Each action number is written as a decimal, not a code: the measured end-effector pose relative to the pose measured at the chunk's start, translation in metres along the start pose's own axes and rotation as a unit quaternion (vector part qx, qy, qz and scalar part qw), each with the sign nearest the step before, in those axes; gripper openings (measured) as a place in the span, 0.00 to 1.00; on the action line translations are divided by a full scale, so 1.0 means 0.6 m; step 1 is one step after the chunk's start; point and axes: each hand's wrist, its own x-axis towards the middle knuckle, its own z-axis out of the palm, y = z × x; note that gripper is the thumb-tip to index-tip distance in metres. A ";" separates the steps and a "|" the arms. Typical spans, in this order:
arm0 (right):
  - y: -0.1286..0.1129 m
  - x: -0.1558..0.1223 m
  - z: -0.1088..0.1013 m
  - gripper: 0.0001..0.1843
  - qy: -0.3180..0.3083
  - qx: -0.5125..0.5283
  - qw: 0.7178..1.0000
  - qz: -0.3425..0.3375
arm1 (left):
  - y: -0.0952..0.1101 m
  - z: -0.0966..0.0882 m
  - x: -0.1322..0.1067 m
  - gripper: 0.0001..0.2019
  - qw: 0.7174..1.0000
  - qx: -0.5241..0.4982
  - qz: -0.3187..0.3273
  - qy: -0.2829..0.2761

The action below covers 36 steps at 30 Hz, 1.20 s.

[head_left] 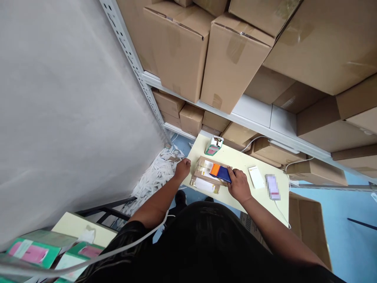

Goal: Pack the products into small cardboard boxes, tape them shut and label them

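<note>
My right hand [239, 184] grips the near end of a flat dark blue piece with an orange end [220, 173]; its exact kind I cannot make out. That piece rests over a taped cardboard packet with white labels [200, 163] on the cream table [235, 156]. At the table's left edge is my left hand [183, 169], closed and apart from the packet; whatever is in its fingers is hidden. Behind the packet stands a small green and white box [214, 145] with its top flaps up. To the right lie a white flat box [256, 177] and a blurred-out phone-like slab [273, 186].
Shelves packed with cardboard boxes [235, 59] rise beyond the table. White paper strips [159, 173] are heaped on the floor by the wall. A white cable [282, 214] hangs over the table's right side, near an open carton [308, 220]. Green and pink boxes [32, 251] sit lower left.
</note>
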 end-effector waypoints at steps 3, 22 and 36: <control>-0.010 0.008 0.002 0.42 0.005 0.001 1.000 0.011 | 0.000 0.032 0.000 0.15 1.000 0.007 0.004 -0.009; 0.024 0.020 -0.046 0.38 -0.098 -0.025 0.995 -0.005 | 0.058 0.033 -0.031 0.42 0.841 0.303 0.433 -0.114; 0.245 -0.143 -0.049 0.42 -0.162 -0.079 0.983 0.036 | 0.061 0.051 -0.025 0.42 0.845 0.289 0.432 -0.129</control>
